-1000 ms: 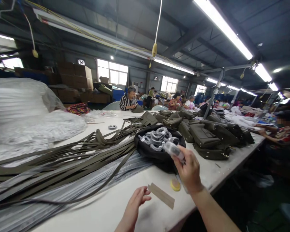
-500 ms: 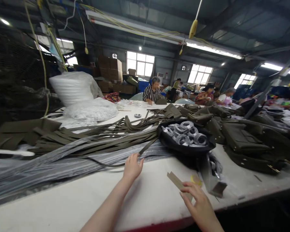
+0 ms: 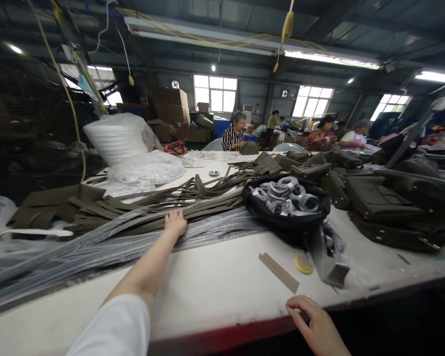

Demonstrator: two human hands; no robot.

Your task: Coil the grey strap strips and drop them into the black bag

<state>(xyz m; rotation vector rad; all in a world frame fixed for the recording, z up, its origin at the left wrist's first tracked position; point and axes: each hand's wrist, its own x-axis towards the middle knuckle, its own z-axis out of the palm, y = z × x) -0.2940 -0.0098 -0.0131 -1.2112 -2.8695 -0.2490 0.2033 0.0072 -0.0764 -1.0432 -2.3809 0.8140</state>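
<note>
My left hand [image 3: 176, 223] reaches across the table and lies on a long bundle of thin olive-brown straps [image 3: 207, 210], fingers resting over them. Clear plastic wrapping [image 3: 215, 228] with grey strips runs beneath and beside that hand. My right hand [image 3: 317, 321] is at the table's front edge, its fingers curved and the thumb close to the index finger, with nothing visible between them. Just beyond its fingertips, a flat brown strip [image 3: 279, 273] lies on the white tabletop. A round yellow tape measure or disc [image 3: 303, 265] sits beside the strip.
A black bag [image 3: 285, 223] full of plastic-wrapped rings stands right of centre. Olive bags [image 3: 383, 202] are piled on the right. White foam sheeting [image 3: 114, 138] stands at the back left. A person in a striped top [image 3: 233, 138] works across the table.
My left hand has moved left and away from me, from a single dark strap onto the bundle. My right hand has drawn back from the brown strip toward the table edge.
</note>
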